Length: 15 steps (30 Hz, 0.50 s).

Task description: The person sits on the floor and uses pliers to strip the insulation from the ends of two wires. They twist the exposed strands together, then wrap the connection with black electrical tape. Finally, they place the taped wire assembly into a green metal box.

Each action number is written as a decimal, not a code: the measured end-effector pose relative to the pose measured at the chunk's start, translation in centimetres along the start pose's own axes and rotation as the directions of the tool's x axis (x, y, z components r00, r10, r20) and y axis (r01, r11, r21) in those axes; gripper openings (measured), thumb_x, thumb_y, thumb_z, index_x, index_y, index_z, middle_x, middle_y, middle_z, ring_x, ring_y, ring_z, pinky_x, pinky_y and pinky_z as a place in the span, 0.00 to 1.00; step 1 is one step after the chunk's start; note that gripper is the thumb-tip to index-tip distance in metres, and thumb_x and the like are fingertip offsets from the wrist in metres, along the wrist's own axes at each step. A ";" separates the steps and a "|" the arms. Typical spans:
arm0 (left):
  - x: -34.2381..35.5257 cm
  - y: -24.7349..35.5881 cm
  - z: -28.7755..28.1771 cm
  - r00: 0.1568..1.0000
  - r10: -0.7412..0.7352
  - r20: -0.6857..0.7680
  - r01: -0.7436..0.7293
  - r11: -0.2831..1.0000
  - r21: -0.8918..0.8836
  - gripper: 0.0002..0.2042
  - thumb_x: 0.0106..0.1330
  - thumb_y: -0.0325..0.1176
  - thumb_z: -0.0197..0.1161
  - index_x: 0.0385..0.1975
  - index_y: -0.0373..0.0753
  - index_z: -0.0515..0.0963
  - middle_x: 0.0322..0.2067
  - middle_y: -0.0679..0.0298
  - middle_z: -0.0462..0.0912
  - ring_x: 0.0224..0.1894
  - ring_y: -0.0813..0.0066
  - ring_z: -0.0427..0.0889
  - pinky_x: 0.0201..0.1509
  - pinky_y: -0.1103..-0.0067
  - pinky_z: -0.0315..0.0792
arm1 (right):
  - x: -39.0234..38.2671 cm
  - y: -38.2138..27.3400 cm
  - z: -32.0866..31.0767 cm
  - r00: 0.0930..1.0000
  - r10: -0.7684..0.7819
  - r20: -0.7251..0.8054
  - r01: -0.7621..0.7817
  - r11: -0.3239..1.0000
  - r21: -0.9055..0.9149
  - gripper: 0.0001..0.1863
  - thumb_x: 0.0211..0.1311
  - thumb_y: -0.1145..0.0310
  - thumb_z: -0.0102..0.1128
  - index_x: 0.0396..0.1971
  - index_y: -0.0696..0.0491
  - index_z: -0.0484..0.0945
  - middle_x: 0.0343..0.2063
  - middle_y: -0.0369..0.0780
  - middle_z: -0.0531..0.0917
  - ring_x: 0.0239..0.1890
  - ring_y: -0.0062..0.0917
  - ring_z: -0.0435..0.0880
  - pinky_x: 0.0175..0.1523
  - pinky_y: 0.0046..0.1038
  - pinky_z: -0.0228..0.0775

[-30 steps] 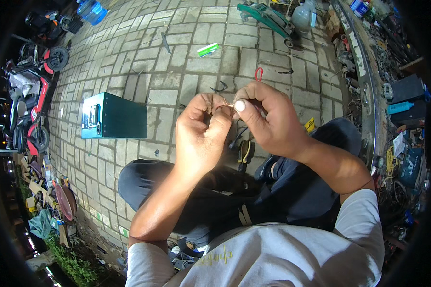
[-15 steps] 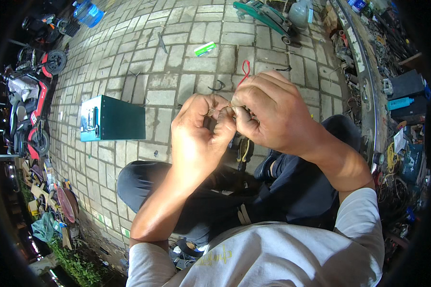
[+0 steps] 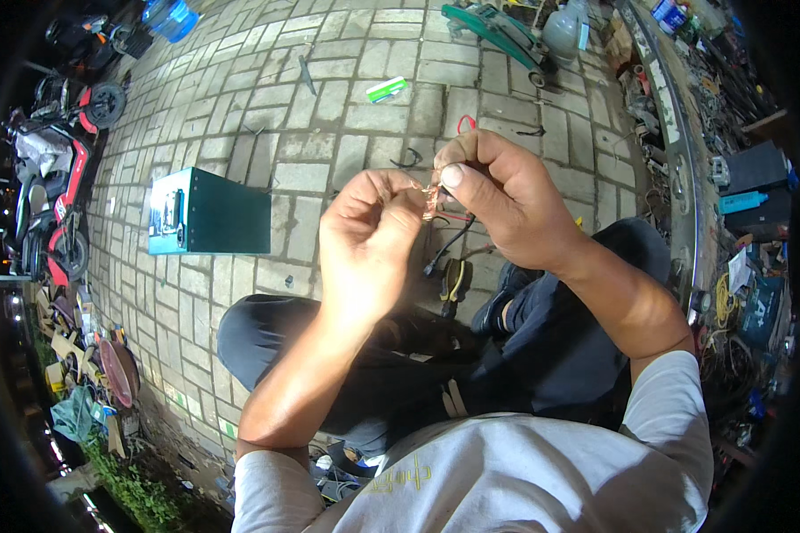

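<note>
In front of me, bare copper wire strands [image 3: 430, 204] show between my two hands, bent and partly hidden by the fingers. My left hand [image 3: 364, 235] pinches the strands from the left with thumb and forefinger. On the other side, my right hand [image 3: 511, 204] is closed on the wire, its thumb lying over the fingers. A loop of red insulated wire [image 3: 467, 122] sticks up behind the right hand. Below the fingers a black cable [image 3: 451, 249] hangs or lies, I cannot tell which. Yellow-and-black handles, apparently pliers [image 3: 454, 282], rest between my legs.
A dark green box [image 3: 227, 213] with a handle stands at left on the paving. Farther off are a green-and-white packet [image 3: 386, 90], a green wheeled tool [image 3: 498, 37] and a water bottle [image 3: 169, 19]. A red scooter [image 3: 67, 195] stands far left; clutter lines the right edge.
My fingers have shifted, and my right thumb now lies on top. The copper strands have come into plain sight. The red loop behind my right hand shows less, and the black cable has come into view.
</note>
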State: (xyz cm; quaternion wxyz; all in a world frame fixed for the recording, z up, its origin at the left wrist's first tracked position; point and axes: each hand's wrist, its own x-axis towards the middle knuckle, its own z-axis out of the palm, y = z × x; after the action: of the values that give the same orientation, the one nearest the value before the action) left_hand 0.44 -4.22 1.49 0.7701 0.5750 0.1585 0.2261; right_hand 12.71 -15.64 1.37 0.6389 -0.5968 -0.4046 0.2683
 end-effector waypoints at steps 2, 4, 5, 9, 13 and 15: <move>0.1 0.2 0.5 0.998 -0.013 -0.069 0.009 0.999 -0.048 0.04 0.62 0.27 0.57 0.29 0.34 0.75 0.23 0.68 0.75 0.22 0.87 0.63 0.26 0.88 0.56 | 0.0 -0.1 0.2 0.999 -0.011 0.039 0.008 0.996 0.085 0.12 0.69 0.64 0.49 0.34 0.59 0.72 0.28 0.33 0.76 0.32 0.14 0.73 0.39 0.21 0.69; 0.0 0.0 0.2 0.999 -0.006 -0.053 0.000 0.993 -0.119 0.03 0.62 0.27 0.57 0.30 0.34 0.75 0.23 0.68 0.74 0.22 0.86 0.63 0.26 0.88 0.56 | 0.2 -0.3 0.1 1.000 0.007 0.015 -0.009 0.989 0.149 0.13 0.69 0.65 0.52 0.41 0.61 0.74 0.31 0.35 0.77 0.33 0.14 0.75 0.41 0.19 0.70; 0.0 0.1 0.4 0.999 0.008 -0.050 -0.014 0.994 -0.105 0.03 0.61 0.26 0.57 0.30 0.34 0.74 0.22 0.69 0.73 0.22 0.86 0.63 0.26 0.88 0.57 | 0.2 -0.1 0.2 1.000 0.012 0.008 -0.014 0.975 0.222 0.14 0.68 0.65 0.53 0.43 0.61 0.74 0.32 0.35 0.78 0.34 0.14 0.75 0.41 0.19 0.70; 0.1 0.0 0.6 0.996 0.087 -0.007 -0.087 0.990 -0.113 0.03 0.62 0.26 0.56 0.30 0.34 0.74 0.23 0.68 0.74 0.24 0.85 0.65 0.29 0.88 0.59 | 0.1 -0.6 -0.2 0.981 0.142 0.134 -0.173 0.948 0.267 0.10 0.61 0.71 0.60 0.37 0.62 0.78 0.29 0.35 0.80 0.32 0.14 0.77 0.39 0.19 0.71; 0.1 -0.1 1.0 0.996 0.046 -0.077 -0.050 0.997 -0.056 0.04 0.62 0.28 0.54 0.31 0.34 0.73 0.26 0.67 0.74 0.26 0.83 0.66 0.31 0.86 0.62 | -0.1 -1.1 0.0 0.972 0.182 0.150 -0.219 0.936 0.277 0.05 0.57 0.75 0.61 0.31 0.61 0.79 0.27 0.34 0.81 0.31 0.13 0.77 0.37 0.17 0.70; 0.4 0.0 0.8 0.993 -0.028 -0.116 0.006 0.982 -0.191 0.03 0.62 0.26 0.53 0.30 0.34 0.73 0.26 0.67 0.74 0.25 0.84 0.67 0.30 0.86 0.63 | -0.2 -0.7 0.2 0.985 0.116 0.128 -0.141 0.970 0.200 0.04 0.56 0.76 0.60 0.30 0.60 0.80 0.26 0.33 0.81 0.31 0.11 0.77 0.36 0.17 0.69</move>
State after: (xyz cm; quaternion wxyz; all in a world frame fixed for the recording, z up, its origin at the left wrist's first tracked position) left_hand 1.21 -4.60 1.68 0.8127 0.4831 0.1864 0.2671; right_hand 12.39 -15.81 2.00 0.6547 -0.5349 -0.3710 0.3842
